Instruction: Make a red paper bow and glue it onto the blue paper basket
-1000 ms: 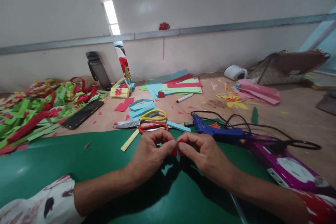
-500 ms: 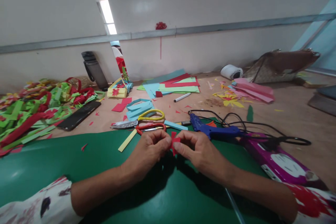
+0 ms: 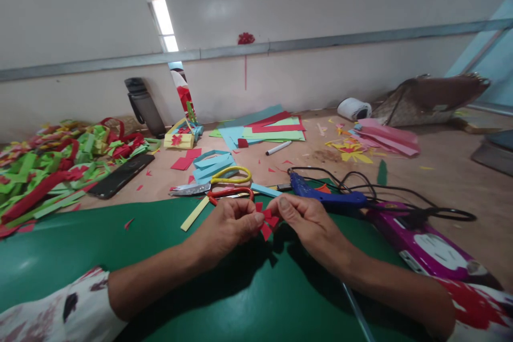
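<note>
Just above the green surface, a small red paper flower (image 3: 266, 232) with spread petals is pinched between the thumb and fingers of my left hand (image 3: 230, 227). My right hand (image 3: 306, 224) has its thumb and fingers closed together at the flower's right-hand petals; its exact contact there is partly hidden. Beyond my left hand lie scissors with a yellow handle (image 3: 232, 175) and scissors with a red handle (image 3: 230, 193). A yellow paper strip (image 3: 195, 214) is beside them. A blue glue gun (image 3: 320, 195) rests behind my right hand.
A purple device (image 3: 425, 246) and black cable (image 3: 417, 200) lie right. Paper strips and flowers (image 3: 44, 171) heap up left, beside a phone (image 3: 120, 176) and a bottle (image 3: 144, 107). Paper sheets (image 3: 256, 128), a marker (image 3: 278, 148) and a bag (image 3: 433, 99) are farther back.
The red paper flower has turned and its petals show more spread. My right thumb has lifted off its front and moved up and slightly right. My left hand keeps its pinch.
</note>
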{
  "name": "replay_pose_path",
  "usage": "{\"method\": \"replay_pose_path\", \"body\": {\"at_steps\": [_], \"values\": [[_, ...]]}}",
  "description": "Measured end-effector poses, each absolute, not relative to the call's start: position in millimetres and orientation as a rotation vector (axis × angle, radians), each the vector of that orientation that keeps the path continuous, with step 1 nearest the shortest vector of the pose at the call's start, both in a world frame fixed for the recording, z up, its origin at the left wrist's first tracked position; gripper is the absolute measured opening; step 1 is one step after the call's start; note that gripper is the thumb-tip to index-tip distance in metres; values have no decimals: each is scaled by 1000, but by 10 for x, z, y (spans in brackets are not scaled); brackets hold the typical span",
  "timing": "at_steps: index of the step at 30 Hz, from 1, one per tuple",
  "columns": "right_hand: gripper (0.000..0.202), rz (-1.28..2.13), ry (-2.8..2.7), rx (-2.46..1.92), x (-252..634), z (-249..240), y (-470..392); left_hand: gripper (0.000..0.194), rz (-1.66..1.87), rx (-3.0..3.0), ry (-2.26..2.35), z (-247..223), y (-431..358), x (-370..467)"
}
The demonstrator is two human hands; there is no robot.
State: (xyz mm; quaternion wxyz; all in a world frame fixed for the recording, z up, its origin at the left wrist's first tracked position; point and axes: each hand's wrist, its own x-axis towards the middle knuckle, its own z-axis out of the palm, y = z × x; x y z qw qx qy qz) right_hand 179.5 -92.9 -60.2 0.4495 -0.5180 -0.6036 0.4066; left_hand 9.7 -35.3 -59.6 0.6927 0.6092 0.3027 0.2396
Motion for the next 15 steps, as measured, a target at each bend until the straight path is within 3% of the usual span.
{"method": "replay_pose_path", "body": {"at_steps": [15], "values": [[34,980,-1513,-1287,1800,-581,-909,38,530,1420,718,-555,-351,72]]}}
